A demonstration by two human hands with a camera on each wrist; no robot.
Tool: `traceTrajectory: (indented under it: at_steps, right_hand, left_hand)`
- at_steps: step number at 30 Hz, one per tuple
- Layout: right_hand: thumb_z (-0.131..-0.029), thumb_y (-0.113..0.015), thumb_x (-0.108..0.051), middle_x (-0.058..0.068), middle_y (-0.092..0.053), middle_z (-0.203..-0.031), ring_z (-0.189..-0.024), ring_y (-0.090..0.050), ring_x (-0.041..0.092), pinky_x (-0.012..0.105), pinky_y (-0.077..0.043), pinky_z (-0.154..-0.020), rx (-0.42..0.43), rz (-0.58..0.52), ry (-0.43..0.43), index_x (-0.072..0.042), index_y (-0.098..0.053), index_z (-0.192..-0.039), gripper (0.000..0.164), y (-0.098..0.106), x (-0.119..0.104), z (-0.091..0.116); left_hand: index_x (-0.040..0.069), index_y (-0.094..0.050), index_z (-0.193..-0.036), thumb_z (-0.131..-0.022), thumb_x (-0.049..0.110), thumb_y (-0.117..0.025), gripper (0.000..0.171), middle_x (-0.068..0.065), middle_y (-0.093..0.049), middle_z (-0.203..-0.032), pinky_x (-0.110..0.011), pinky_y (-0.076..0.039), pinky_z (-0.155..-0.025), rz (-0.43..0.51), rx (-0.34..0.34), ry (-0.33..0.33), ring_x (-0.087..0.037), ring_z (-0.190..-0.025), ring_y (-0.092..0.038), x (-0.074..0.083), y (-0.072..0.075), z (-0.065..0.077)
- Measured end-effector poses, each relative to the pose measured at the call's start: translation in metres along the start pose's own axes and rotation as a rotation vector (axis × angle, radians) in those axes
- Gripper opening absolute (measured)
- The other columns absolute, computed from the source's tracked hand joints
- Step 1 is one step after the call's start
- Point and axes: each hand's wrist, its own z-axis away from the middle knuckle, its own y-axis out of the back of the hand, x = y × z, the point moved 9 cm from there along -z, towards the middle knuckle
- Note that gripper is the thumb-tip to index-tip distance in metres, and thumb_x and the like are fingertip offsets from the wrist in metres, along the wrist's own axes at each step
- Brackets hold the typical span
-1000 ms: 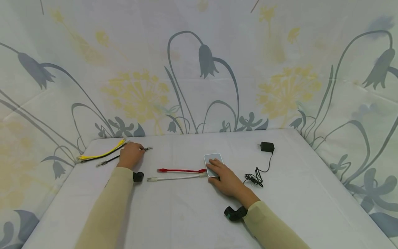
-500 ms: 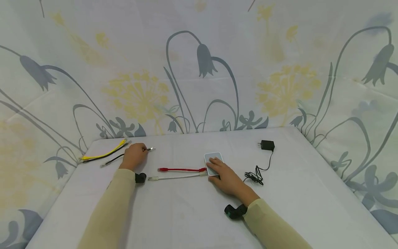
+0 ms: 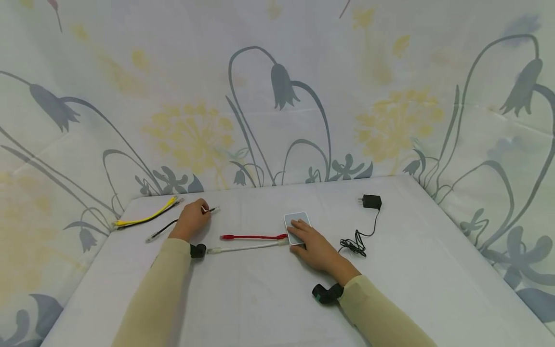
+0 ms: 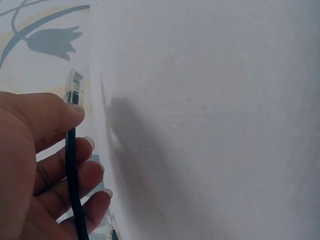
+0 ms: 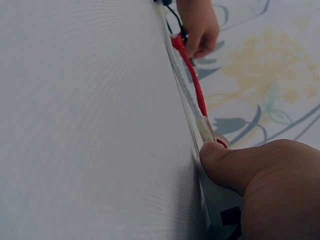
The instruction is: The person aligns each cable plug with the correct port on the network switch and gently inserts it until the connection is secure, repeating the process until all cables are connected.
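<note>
My left hand (image 3: 191,220) pinches a short black Ethernet cable (image 4: 72,175) just behind its clear plug (image 4: 75,80). The cable's other end trails to the left, with its plug at the table. My right hand (image 3: 315,250) lies over a small white box-shaped device with a grey top (image 3: 297,217), fingers across its face and thumb at the near left corner. From the device's left side run a red Ethernet cable (image 3: 253,237) and a white Ethernet cable (image 3: 247,248). In the right wrist view, my thumb is right at the white cable's plug (image 5: 206,129).
A yellow cable (image 3: 151,216) and a second black cable (image 3: 138,222) lie together at the far left. On the right is a black power adapter (image 3: 371,201) with its cord bunched toward the device. Floral fabric (image 3: 260,120) rises behind the white-covered table (image 3: 251,308).
My left hand has drawn the black cable slightly to the right and turned a little, and its far end has followed. The right hand stays on the device.
</note>
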Motion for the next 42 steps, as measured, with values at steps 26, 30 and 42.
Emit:
traceTrajectory:
  at_steps: [26, 30, 42]
  right_hand:
    - [-0.095, -0.062, -0.030, 0.004, -0.033, -0.157, -0.149, -0.023, 0.026, 0.049, -0.027, -0.117, 0.013, 0.000, 0.020, -0.015, -0.046, -0.145, 0.055, 0.001, -0.002, 0.001]
    - [-0.095, -0.063, -0.030, 0.004, -0.033, -0.157, -0.149, -0.023, 0.026, 0.049, -0.027, -0.117, 0.012, 0.003, 0.017, -0.016, -0.046, -0.145, 0.055, 0.001, -0.001, 0.000]
    - [-0.095, -0.061, -0.033, 0.001, -0.032, -0.158, -0.149, -0.022, 0.024, 0.049, -0.026, -0.117, 0.005, -0.005, 0.002, -0.019, -0.045, -0.146, 0.055, -0.001, 0.001, 0.000]
  left_hand:
    - [0.005, -0.057, -0.111, -0.099, 0.024, -0.053, 0.023, -0.018, -0.063, -0.109, -0.044, -0.048, -0.082, 0.075, 0.032, -0.007, -0.030, -0.094, -0.058, 0.024, 0.010, 0.000]
    - [0.005, -0.057, -0.119, -0.099, 0.022, -0.054, 0.027, -0.019, -0.064, -0.113, -0.046, -0.049, -0.084, 0.071, 0.044, -0.032, -0.033, -0.100, -0.060, 0.033, 0.013, 0.000]
    - [0.007, -0.059, -0.122, -0.098, 0.020, -0.056, 0.027, -0.018, -0.064, -0.112, -0.044, -0.050, -0.080, 0.102, 0.096, -0.089, -0.032, -0.099, -0.061, 0.056, 0.015, -0.005]
